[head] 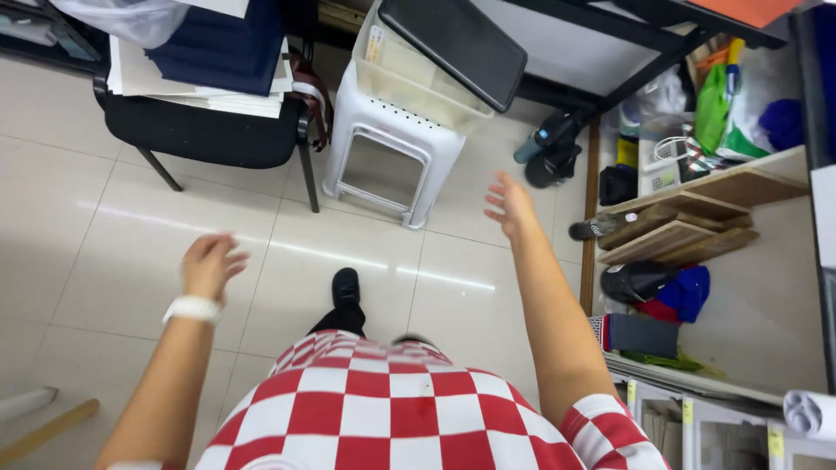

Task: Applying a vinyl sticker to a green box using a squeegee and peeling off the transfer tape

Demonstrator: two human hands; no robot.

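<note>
My left hand hangs over the tiled floor with its fingers loosely curled, grasping nothing; a white wristband sits on that wrist. My right hand is extended forward, fingers spread and released, also grasping nothing. The nearest item to my right hand is the white plastic stool, just ahead and to its left, not touched. A clear plastic bin rests on the stool, with a dark flat tray leaning across its top. Ahead of my left hand stands a black chair loaded with papers and blue folders. My black shoe is planted between both hands.
</note>
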